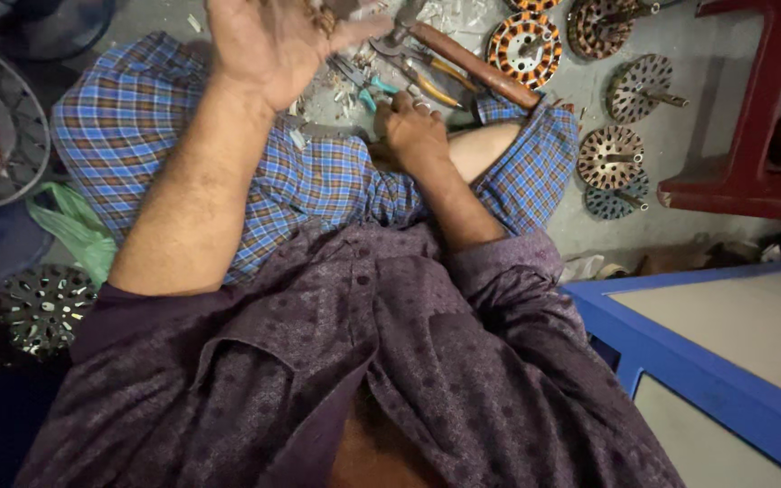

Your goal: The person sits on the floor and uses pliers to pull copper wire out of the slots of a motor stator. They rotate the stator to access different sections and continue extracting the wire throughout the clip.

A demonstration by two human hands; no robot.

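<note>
Wooden-handled hammer (472,65) lay on the floor (580,217) beside pliers (427,83). Our left hand (268,45) hung raised, palm open, fingers loose; our right hand (415,131), fingers curled on nothing, rested just beside the pliers.

1. The hammer (472,63) lies slantwise on the concrete floor (580,136); taken as the landmark, it bars the way from the right hand (413,126) toward the wound stator (524,45) just beyond it.
2. On the near side of the hammer, pliers (427,81) and teal-handled cutters (363,86) crowd the ground among wire scraps.
3. Right of the hammer, finned rotors (612,158) stand close together, with narrow bare strips between them.
4. Farther right of the hammer, the red stool (743,136) blocks passage.
5. Left of the hammer, the raised left hand (268,41) fills the air above the checked cloth.
</note>
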